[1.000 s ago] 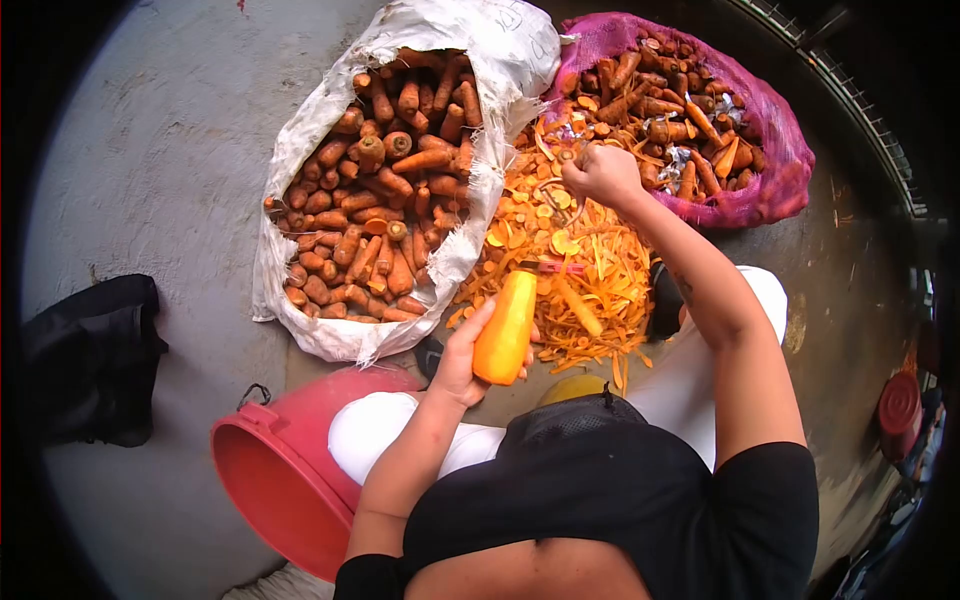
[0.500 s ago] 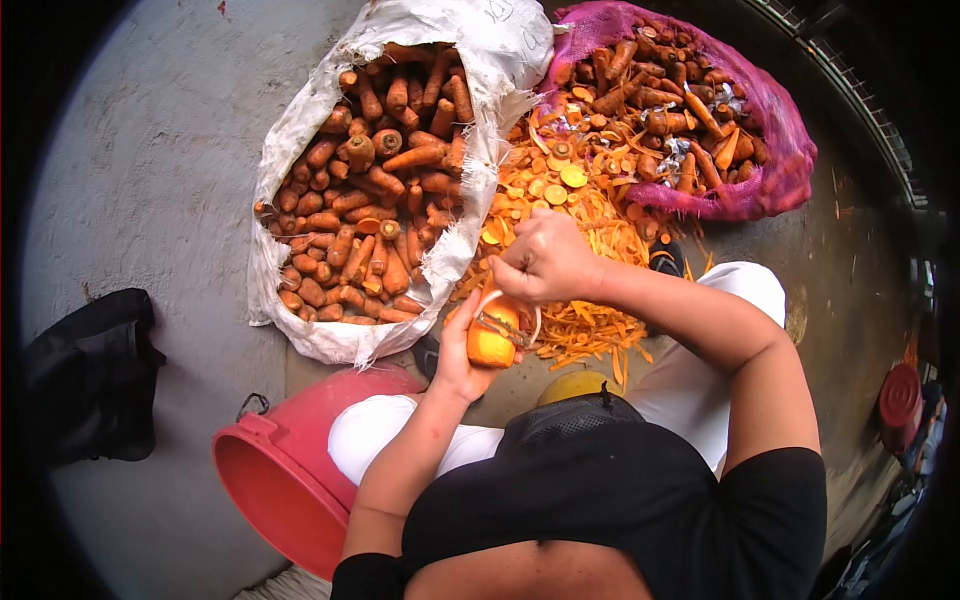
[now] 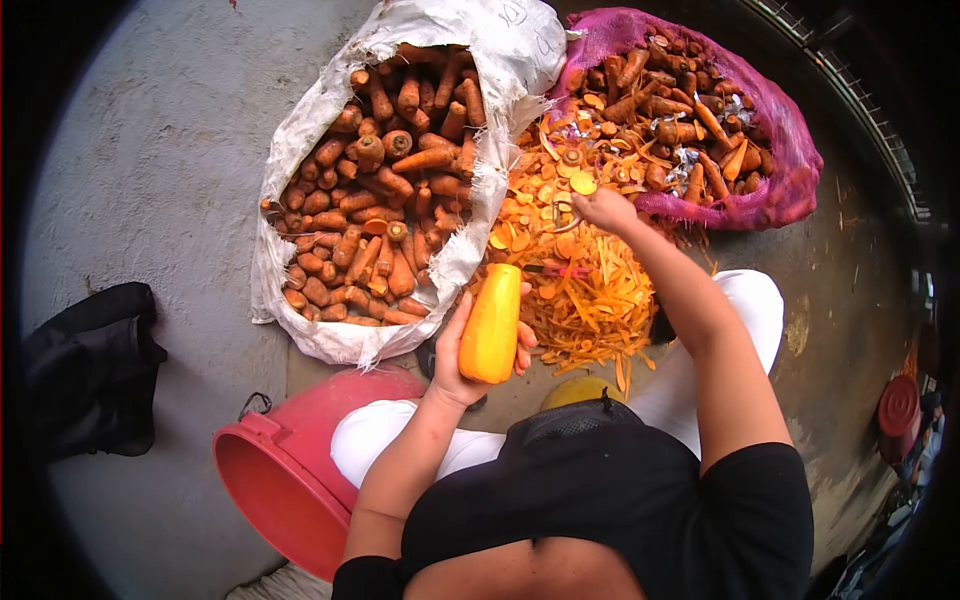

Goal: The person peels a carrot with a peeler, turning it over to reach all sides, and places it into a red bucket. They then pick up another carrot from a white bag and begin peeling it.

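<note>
Now R hand (image 3: pixel 605 210) is lifting off carrot (image 3: pixel 492 325).
L hand (image 3: pixel 455 365) is gripping it; R is clutching peeler (image 3: pixel 562 215) over peels (image 3: pixel 590 295).

peeler (image 3: pixel 561 212): too small to make out | red bucket (image 3: pixel 268 482): partly behind knee (image 3: pixel 372 432)

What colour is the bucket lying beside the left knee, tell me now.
Red; the bucket shows best in the head view.

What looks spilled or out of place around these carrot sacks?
Peelings and cut ends lie heaped on the bare floor between the white sack and the pink mesh sack, some spilling over the pink sack's carrots. The white sack's edge is torn and frayed. Nothing else stands out.
</note>
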`<state>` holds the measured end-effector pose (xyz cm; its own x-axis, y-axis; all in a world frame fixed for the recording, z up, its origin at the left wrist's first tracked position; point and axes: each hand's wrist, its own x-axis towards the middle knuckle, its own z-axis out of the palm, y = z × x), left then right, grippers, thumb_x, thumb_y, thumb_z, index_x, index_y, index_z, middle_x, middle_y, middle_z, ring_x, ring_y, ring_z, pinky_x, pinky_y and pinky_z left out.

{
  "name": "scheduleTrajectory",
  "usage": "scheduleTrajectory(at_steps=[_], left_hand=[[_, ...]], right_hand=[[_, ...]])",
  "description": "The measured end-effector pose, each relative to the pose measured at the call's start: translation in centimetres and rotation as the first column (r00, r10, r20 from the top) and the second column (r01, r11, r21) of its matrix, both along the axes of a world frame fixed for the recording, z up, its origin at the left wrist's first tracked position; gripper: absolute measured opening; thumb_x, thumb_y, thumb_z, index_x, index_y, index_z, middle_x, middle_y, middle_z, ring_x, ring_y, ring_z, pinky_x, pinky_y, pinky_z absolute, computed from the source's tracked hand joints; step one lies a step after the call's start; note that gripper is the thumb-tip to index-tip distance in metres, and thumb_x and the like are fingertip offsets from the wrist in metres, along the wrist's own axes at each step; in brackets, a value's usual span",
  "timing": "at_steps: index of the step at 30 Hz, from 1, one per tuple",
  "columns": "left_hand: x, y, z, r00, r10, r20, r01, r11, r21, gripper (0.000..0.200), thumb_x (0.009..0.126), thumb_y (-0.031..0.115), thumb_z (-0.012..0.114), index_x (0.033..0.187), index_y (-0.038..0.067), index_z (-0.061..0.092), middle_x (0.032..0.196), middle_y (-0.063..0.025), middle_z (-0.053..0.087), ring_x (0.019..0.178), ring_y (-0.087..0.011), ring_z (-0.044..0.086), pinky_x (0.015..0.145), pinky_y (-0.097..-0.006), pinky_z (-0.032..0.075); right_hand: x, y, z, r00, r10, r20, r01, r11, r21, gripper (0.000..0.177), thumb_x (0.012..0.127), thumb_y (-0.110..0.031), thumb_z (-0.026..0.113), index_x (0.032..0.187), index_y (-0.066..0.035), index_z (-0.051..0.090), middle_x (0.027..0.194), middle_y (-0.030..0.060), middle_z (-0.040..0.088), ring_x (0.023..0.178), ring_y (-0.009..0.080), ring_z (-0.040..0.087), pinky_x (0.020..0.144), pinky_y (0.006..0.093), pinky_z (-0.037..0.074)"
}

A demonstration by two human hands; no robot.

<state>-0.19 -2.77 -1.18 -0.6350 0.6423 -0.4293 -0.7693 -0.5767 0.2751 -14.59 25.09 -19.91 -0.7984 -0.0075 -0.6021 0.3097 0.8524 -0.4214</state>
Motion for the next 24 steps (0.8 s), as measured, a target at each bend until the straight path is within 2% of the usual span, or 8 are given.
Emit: scheduleTrajectory(at_steps=[1, 3, 6, 9, 13, 15, 19, 24], left_hand=[[-0.1, -0.1, -0.2, 1.000, 0.024, 0.008, -0.024, 1.000, 0.011, 0.063, 0.096, 0.056, 0.029, 0.132, 0.004, 0.038, 0.093, -0.0201, 0.061, 0.070, -0.0260, 0.064, 0.061, -0.0344, 0.054], [-0.1, -0.3, -0.6, 0.997, 0.075, 0.027, -0.075, 0.997, 0.030, 0.064, 0.096, 0.058, 0.029, 0.130, 0.004, 0.040, 0.093, -0.0194, 0.061, 0.071, -0.0260, 0.065, 0.061, -0.0351, 0.054], [0.0, -0.4, -0.6, 0.990, 0.125, 0.065, -0.118, 0.988, -0.103, 0.067, 0.094, 0.062, 0.031, 0.126, 0.005, 0.042, 0.093, -0.0174, 0.062, 0.072, -0.0261, 0.065, 0.063, -0.0362, 0.054], [0.3, -0.4, -0.6, 0.984, 0.174, 0.032, -0.169, 0.979, -0.118, 0.055, 0.093, 0.054, 0.045, 0.121, 0.007, 0.047, 0.097, -0.0138, 0.062, 0.083, -0.0250, 0.065, 0.071, -0.0375, 0.055], [0.3, -0.1, -0.4, 0.929, 0.366, 0.057, -0.329, 0.886, -0.327, 0.039, 0.088, 0.035, 0.061, 0.115, 0.007, 0.051, 0.105, -0.0103, 0.061, 0.098, -0.0233, 0.062, 0.084, -0.0398, 0.053], [0.3, -0.6, -1.2, 0.929, 0.368, 0.037, -0.333, 0.875, -0.351, 0.037, 0.086, 0.026, 0.066, 0.114, 0.007, 0.052, 0.108, -0.0088, 0.060, 0.102, -0.0224, 0.060, 0.088, -0.0413, 0.051], [0.0, -0.3, -2.0, 0.933, 0.360, -0.015, -0.325, 0.822, -0.467, 0.041, 0.085, 0.031, 0.066, 0.114, 0.005, 0.051, 0.108, -0.0093, 0.060, 0.100, -0.0215, 0.062, 0.085, -0.0390, 0.054], [-0.7, -0.3, -2.1, 0.933, 0.353, -0.074, -0.329, 0.748, -0.576, 0.045, 0.088, 0.040, 0.059, 0.113, 0.003, 0.052, 0.105, -0.0111, 0.061, 0.094, -0.0222, 0.064, 0.078, -0.0371, 0.057]], right_hand=[[1.2, -0.6, -0.6, 0.995, -0.048, -0.082, 0.043, 0.997, -0.062, 0.064, 0.090, -0.062, 0.040, 0.073, -0.009, 0.071, 0.069, 0.0148, 0.064, 0.070, 0.0299, 0.063, 0.068, 0.0421, 0.049], [2.4, -1.5, -1.0, 0.999, -0.030, -0.026, 0.028, 0.996, -0.079, 0.058, 0.091, -0.057, 0.045, 0.077, -0.006, 0.070, 0.076, 0.0173, 0.064, 0.077, 0.0309, 0.062, 0.072, 0.0431, 0.049], [4.4, -2.3, -2.3, 0.972, 0.116, -0.203, -0.099, 0.991, 0.093, 0.045, 0.090, -0.046, 0.051, 0.090, -0.004, 0.067, 0.080, 0.0180, 0.062, 0.080, 0.0327, 0.061, 0.074, 0.0436, 0.048], [6.0, -2.8, -2.2, 0.769, 0.373, -0.519, -0.204, 0.913, 0.354, 0.036, 0.088, -0.036, 0.056, 0.103, -0.004, 0.061, 0.090, 0.0176, 0.061, 0.089, 0.0336, 0.058, 0.077, 0.0439, 0.046], [6.7, -5.7, -0.6, 0.737, 0.672, -0.069, -0.649, 0.733, 0.205, 0.032, 0.087, -0.031, 0.055, 0.105, -0.004, 0.056, 0.105, 0.0186, 0.057, 0.101, 0.0332, 0.054, 0.082, 0.0436, 0.045], [9.1, -6.8, -2.2, 0.772, 0.623, -0.127, -0.589, 0.776, 0.227, 0.031, 0.088, -0.029, 0.054, 0.107, -0.005, 0.055, 0.105, 0.0187, 0.058, 0.099, 0.0325, 0.055, 0.083, 0.0424, 0.045], [12.0, -7.1, -5.7, 0.763, 0.596, -0.252, -0.461, 0.774, 0.435, 0.028, 0.086, -0.026, 0.056, 0.105, -0.005, 0.054, 0.105, 0.0165, 0.054, 0.099, 0.0310, 0.053, 0.080, 0.0420, 0.045], [12.2, -6.2, -5.3, 0.722, 0.609, -0.330, -0.476, 0.782, 0.402, 0.023, 0.087, -0.023, 0.055, 0.102, -0.007, 0.055, 0.100, 0.0153, 0.054, 0.096, 0.0303, 0.053, 0.076, 0.0411, 0.044]])
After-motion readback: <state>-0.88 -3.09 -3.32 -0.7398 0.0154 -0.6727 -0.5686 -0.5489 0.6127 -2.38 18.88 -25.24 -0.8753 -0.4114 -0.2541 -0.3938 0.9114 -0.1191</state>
